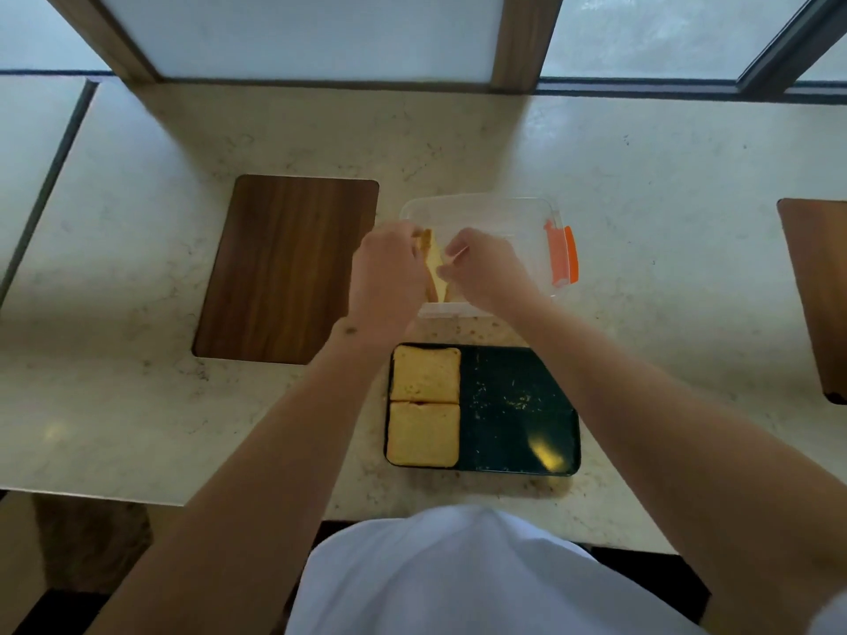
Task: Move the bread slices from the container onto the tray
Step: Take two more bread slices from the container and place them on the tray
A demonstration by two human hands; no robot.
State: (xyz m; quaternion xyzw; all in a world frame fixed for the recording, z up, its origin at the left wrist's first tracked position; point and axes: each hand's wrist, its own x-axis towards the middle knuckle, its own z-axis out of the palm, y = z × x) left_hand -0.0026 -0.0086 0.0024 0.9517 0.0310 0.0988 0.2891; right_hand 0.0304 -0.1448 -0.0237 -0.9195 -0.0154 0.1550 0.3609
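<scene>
Scene: a person stands at a pale stone counter, both bare hands reaching into a clear plastic container with an orange latch.
Left hand: fingers closed on the left face of an upright bread slice, at the container's left end.
Right hand: fingertips pinched on the same slice from its right side; how much bread lies beneath the hands cannot be told.
Slice in hand: stands on edge between the two hands, its long axis running away from the person, tilted slightly.
Tray: dark green, crumb-strewn, lying toward the person from both hands, just short of the container.
Already moved: two bread slices lie flat, touching edge to edge, in the tray's left half, below the left hand.
Key relation: the bare right half of the tray sits nearer the right hand; the slice likely needs to be brought back toward the body and laid flat.
Nearby: a wooden board lies left of the left hand.
Writing: no brand, label or lettering can be read.
</scene>
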